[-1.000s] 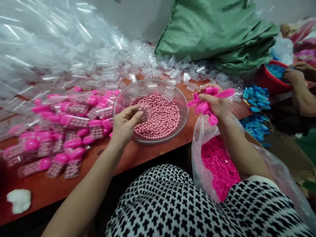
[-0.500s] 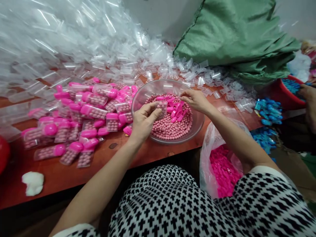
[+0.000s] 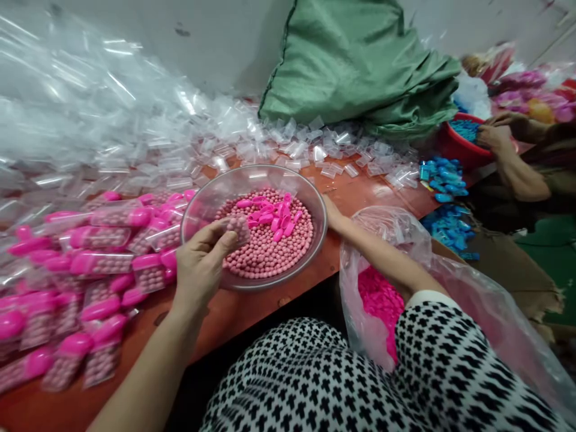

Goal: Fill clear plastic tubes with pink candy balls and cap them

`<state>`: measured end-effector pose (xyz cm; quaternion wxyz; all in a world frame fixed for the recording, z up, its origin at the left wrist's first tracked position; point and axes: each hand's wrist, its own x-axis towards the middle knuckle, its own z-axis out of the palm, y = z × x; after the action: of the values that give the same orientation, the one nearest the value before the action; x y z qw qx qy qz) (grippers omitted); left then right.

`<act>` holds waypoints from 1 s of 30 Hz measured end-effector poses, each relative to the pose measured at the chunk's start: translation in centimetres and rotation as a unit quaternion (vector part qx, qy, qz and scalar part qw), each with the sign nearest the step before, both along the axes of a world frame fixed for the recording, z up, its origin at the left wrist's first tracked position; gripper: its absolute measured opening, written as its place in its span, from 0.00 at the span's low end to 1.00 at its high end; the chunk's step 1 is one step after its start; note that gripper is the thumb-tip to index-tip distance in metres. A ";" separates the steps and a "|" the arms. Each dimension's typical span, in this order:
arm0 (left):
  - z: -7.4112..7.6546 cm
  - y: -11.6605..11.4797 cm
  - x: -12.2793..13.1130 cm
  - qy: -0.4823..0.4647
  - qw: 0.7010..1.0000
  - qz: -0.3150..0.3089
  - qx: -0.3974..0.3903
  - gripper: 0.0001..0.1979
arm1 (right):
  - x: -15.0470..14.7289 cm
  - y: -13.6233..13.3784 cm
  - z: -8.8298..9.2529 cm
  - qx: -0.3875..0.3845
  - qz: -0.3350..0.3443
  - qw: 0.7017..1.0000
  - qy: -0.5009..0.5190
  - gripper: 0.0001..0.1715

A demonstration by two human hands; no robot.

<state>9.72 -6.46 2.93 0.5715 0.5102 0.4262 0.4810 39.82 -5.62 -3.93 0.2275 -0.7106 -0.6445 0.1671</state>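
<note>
Taking the clear bowl (image 3: 204, 207) on the red-brown desk (image 3: 252, 300) as the landmark: far to its left lies a spread of small clear boxes with pink caps (image 3: 96, 264), filled with pink beads, and behind them a heap of empty clear plastic boxes (image 3: 112, 126) runs along the back of the desk. At the bowl's left rim the left hand (image 3: 200, 267) has its grip closed, thumb and fingers pinching a small clear box (image 3: 237, 228) that holds pink beads, tilted over the bowl's inner edge. Inside the bowl sits a bed of pink beads (image 3: 265, 252), with a small cluster of loose pink caps (image 3: 274, 213) lying on top toward the back. At the bowl's right rim the right hand (image 3: 332, 213) rests against the outside; the rim hides its fingers, so I cannot tell how its grip stands. Below and right of the bowl a clear bag (image 3: 405, 240) holds more pink caps (image 3: 380, 300). Behind the bowl lies a green sack (image 3: 360, 60). Far right of it are blue pieces (image 3: 443, 180) on the desk, a red tub (image 3: 463, 150), and another person's hands (image 3: 495, 135) at that tub.
</note>
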 end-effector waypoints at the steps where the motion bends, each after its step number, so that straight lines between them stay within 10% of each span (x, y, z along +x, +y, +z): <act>1: 0.0 0.0 0.0 0.004 1.000 -0.001 0.000 0.20 | -0.1 -0.2 -0.5 0.003 -0.011 1.000 0.014 0.18; 8: 0.2 0.0 0.3 -0.009 1.000 0.002 -0.023 0.20 | 4.1 -2.0 0.5 0.034 -0.073 0.988 0.132 0.20; 12: -0.1 0.2 0.2 -0.017 0.999 -0.020 -0.019 0.22 | 4.3 -3.7 4.5 0.087 -0.050 0.915 0.390 0.26; 19: 1.2 0.3 0.9 -0.095 0.986 -0.135 0.001 0.16 | -4.3 -4.6 10.3 0.023 0.026 0.896 0.442 0.18; 30: 0.3 0.2 0.1 -0.221 0.965 -0.105 -0.099 0.20 | -12.2 -5.0 10.6 -0.003 0.155 0.871 0.466 0.22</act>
<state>9.80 -6.25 3.23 0.7463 0.3742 0.2788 0.4746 27.62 -10.61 6.67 0.4705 -0.4423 -0.5651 0.5134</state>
